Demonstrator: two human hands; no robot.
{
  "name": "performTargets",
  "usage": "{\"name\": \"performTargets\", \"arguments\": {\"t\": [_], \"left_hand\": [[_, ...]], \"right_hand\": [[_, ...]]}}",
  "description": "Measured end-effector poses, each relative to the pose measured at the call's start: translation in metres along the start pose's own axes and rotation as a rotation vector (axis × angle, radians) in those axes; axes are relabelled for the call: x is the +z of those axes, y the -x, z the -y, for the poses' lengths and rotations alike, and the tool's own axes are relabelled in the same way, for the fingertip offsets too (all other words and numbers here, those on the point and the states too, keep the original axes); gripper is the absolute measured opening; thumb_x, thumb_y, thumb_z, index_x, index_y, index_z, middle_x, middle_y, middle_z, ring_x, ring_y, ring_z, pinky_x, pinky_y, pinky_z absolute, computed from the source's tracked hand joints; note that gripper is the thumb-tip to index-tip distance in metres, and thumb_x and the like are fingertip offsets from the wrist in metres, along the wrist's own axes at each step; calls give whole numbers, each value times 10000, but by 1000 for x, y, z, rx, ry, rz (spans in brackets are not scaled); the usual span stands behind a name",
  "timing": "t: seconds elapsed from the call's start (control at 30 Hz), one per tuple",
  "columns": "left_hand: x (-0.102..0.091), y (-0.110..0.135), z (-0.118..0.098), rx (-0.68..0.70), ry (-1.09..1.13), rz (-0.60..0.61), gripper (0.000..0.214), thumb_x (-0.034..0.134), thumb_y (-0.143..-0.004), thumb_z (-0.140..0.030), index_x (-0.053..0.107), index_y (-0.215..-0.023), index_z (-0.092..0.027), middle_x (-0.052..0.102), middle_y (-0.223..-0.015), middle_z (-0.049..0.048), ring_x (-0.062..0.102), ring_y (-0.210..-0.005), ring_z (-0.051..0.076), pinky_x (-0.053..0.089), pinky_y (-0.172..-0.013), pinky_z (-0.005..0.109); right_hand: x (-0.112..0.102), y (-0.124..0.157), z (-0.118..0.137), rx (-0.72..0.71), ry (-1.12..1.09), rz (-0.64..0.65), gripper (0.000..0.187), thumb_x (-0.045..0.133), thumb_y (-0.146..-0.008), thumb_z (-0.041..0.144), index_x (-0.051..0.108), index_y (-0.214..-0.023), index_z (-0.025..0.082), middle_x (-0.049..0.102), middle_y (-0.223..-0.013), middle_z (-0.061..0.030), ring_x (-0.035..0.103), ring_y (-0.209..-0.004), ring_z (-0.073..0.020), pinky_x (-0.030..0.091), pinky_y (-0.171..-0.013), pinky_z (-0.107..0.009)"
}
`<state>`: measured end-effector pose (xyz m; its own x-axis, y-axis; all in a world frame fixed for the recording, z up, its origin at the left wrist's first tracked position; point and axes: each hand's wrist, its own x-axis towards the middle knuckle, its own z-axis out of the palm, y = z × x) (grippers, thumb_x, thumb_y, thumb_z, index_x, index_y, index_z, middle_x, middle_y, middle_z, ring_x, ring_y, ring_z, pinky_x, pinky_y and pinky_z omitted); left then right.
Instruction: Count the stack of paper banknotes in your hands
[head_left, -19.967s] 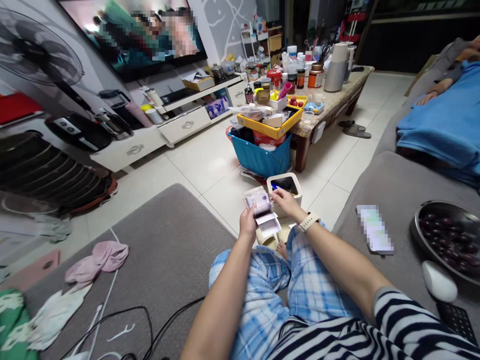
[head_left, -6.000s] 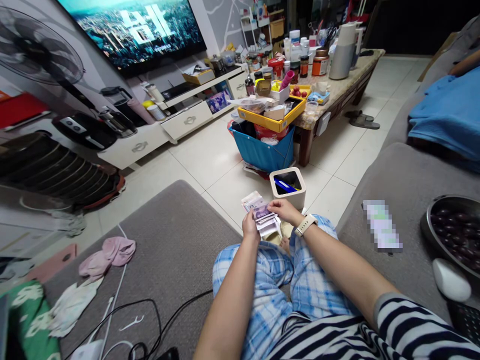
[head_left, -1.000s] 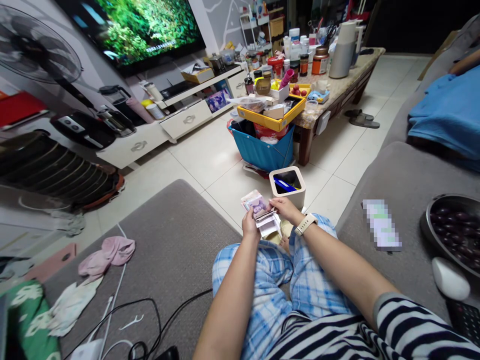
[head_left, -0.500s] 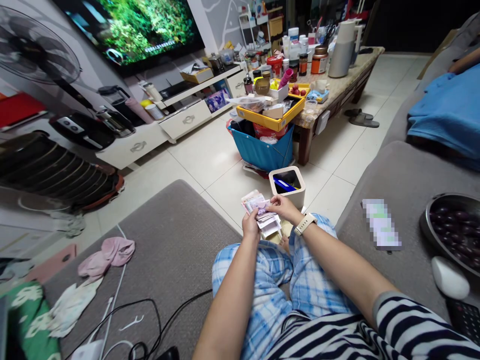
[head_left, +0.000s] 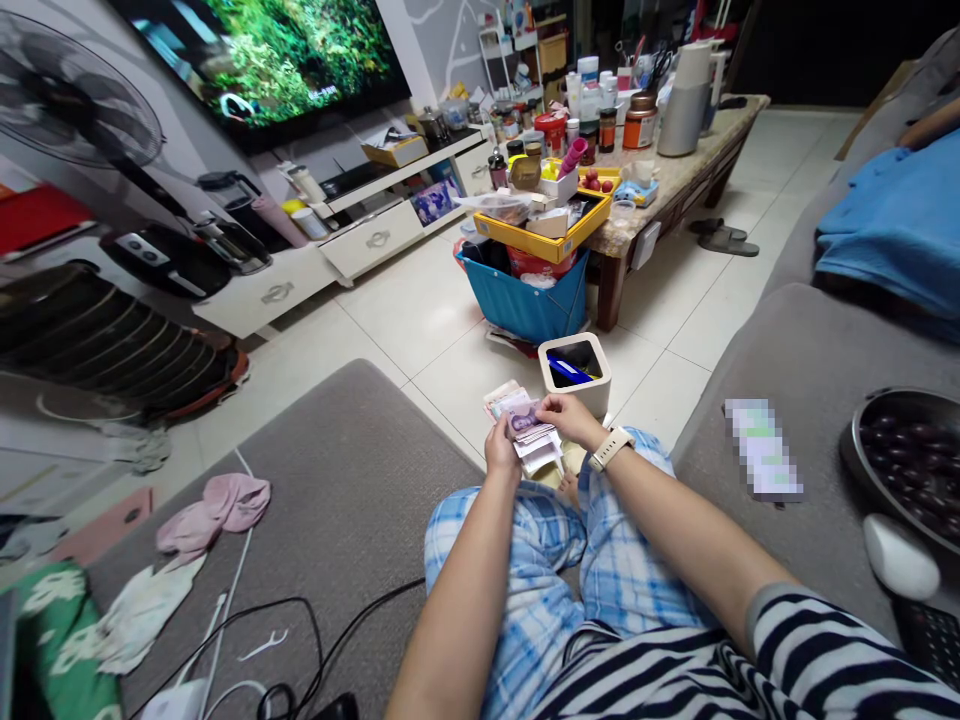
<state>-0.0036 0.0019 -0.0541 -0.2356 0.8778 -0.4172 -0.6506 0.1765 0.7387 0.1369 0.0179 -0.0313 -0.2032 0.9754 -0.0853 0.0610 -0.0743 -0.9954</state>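
Note:
My left hand is closed on the near left side of a purple banknote, held over my lap. The fingertips of my right hand pinch the right end of the same banknote. Several more notes, pinkish and pale, fan out behind and around it. Below them are white paper pieces; I cannot tell whether they are held or lie lower down. Just beyond my right hand stands a cream square bin with a black liner and something blue inside.
A blue basket topped by a yellow tray stands against the crowded coffee table. On the sofa to my right are a metal bowl of dark round fruit and a white mouse. Cables and a pink cloth lie left.
The purple banknote between my hands now shows a portrait side lying flatter and more fully in view. My hands have barely shifted. The television picture has changed slightly.

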Motion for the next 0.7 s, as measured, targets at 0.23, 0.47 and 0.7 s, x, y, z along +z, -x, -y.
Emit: {"name": "performTargets", "arguments": {"t": [0.23, 0.47, 0.7], "left_hand": [[-1, 1, 0, 18, -24, 0, 273, 644, -710, -319, 647, -874, -100, 697, -813, 87, 670, -742, 206, 502, -772, 354], [6, 9, -4, 18, -16, 19, 246, 634, -714, -288, 651, -861, -91, 698, -775, 87, 661, -687, 198, 504, -736, 354], [11, 15, -7, -23, -14, 46, 222, 640, -694, -238, 644, -862, -94, 701, -786, 91, 668, -747, 212, 496, -791, 366]], "right_hand": [[1, -1, -1, -9, -24, 16, 204, 625, -672, 352, 553, -681, 161, 576, -674, 7, 525, -650, -134, 410, -649, -266], [0, -2, -1, -5, -53, 11, 203, 624, -671, 347, 544, -694, 161, 566, -682, 9, 517, -650, -131, 407, -645, -263], [0, -2, 0, -6, -80, -19, 200, 621, -672, 350, 551, -690, 163, 566, -668, 14, 518, -641, -129, 406, -650, -269]]}}
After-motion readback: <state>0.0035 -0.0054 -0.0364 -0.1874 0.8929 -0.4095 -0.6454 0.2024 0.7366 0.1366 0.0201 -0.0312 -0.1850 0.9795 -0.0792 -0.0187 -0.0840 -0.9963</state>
